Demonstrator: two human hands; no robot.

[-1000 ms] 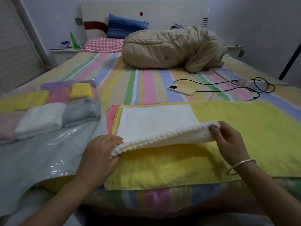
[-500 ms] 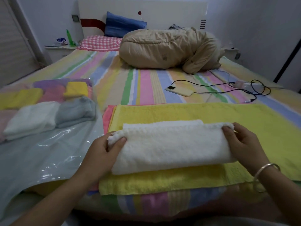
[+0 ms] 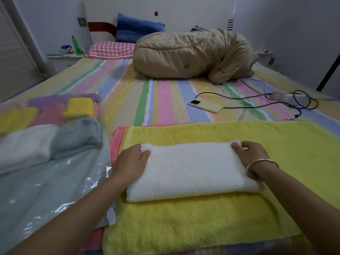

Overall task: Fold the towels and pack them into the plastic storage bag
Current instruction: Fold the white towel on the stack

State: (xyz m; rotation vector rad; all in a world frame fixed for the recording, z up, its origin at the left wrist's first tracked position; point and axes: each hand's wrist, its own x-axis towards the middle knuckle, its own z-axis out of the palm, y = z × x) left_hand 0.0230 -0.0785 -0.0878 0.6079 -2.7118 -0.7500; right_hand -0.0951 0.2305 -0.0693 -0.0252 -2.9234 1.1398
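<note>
The white towel [image 3: 191, 168] lies folded into a long pad on the yellow towel [image 3: 202, 221], a short end under each set of fingers. The left hand [image 3: 131, 162] curls round the left end; the right hand [image 3: 253, 157] pinches the far right corner with bent fingers. I'd square the edges beneath both fingertips and press flat before lifting, then carry it left of the left fingers into the plastic storage bag [image 3: 46, 190], beside the folded towels [image 3: 55, 140] already there
</note>
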